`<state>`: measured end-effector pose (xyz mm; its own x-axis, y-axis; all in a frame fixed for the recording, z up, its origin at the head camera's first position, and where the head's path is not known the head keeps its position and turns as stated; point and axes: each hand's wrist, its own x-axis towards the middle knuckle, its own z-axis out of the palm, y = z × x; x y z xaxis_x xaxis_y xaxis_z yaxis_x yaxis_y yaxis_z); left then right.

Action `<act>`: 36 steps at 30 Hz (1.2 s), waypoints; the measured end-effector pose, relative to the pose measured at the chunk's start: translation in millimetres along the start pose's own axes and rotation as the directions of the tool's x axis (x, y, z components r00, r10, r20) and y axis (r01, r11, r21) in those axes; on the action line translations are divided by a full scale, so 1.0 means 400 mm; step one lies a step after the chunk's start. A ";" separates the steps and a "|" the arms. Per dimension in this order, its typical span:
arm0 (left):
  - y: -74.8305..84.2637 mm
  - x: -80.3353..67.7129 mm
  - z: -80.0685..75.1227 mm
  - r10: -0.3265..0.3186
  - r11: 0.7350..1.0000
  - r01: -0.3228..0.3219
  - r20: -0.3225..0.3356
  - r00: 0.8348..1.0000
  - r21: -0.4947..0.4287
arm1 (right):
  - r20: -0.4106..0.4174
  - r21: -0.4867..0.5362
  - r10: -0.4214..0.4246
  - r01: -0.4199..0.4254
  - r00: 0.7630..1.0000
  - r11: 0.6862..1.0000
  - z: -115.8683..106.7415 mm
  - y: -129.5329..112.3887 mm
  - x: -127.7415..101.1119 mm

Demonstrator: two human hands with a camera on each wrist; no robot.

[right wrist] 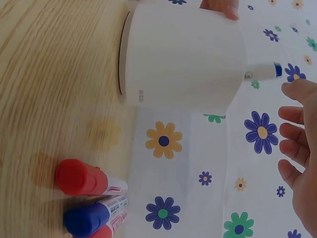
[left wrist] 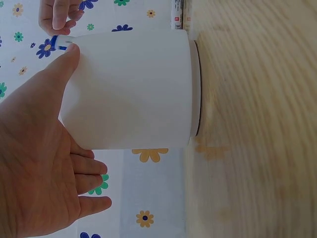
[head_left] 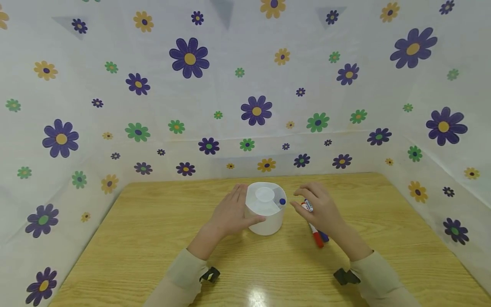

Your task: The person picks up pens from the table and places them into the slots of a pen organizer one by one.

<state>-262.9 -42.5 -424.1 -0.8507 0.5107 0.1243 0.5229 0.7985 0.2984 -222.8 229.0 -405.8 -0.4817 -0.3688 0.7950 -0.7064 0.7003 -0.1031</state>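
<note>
A white round pen holder [head_left: 266, 224] with a raised circular middle stands on the table. My left hand [head_left: 230, 213] holds its left side, thumb across the front and fingers on the far side. One marker [right wrist: 262, 73] with a blue end stands tilted in the holder, its upper part sticking out above the rim. My right hand [head_left: 320, 209] is just right of the holder, fingers apart and relaxed, with nothing in it; its thumb is near the marker's blue end. Below this hand lie a red-capped marker [right wrist: 81, 177], a blue-capped marker [right wrist: 86, 218] and another red one [right wrist: 106, 230], side by side.
The wooden table [head_left: 153, 238] extends on both sides of the holder. A white flower-patterned cloth [head_left: 230, 94] closes off the back and both sides. Dark straps [head_left: 347, 276] sit at the sleeve cuffs.
</note>
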 end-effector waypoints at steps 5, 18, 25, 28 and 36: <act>-0.002 0.003 0.003 -0.008 1.000 0.008 0.015 1.000 0.005 | 0.002 0.003 -0.007 0.007 1.000 1.000 0.002 0.025 -0.007; -0.005 0.005 0.003 -0.015 1.000 0.015 0.026 1.000 -0.004 | 0.080 -0.064 0.168 -0.163 0.983 0.985 0.007 0.119 -0.023; -0.005 0.003 -0.001 -0.006 1.000 0.006 0.020 1.000 -0.005 | 0.142 -0.122 0.251 -0.235 0.957 0.964 0.024 0.170 -0.033; -0.005 0.003 -0.002 -0.009 1.000 0.009 0.027 1.000 -0.002 | 0.165 -0.143 0.275 -0.253 0.947 0.957 0.031 0.190 -0.040; -0.007 0.005 -0.001 -0.012 1.000 0.012 0.036 0.999 0.001 | 0.257 -0.199 0.306 -0.259 0.917 0.945 0.055 0.247 -0.067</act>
<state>-266.1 -43.7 -424.4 -0.8543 0.5126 0.0867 0.5131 0.8046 0.2990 -291.1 294.6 -450.5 -0.7908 -0.2811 0.5437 -0.4395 0.8791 -0.1847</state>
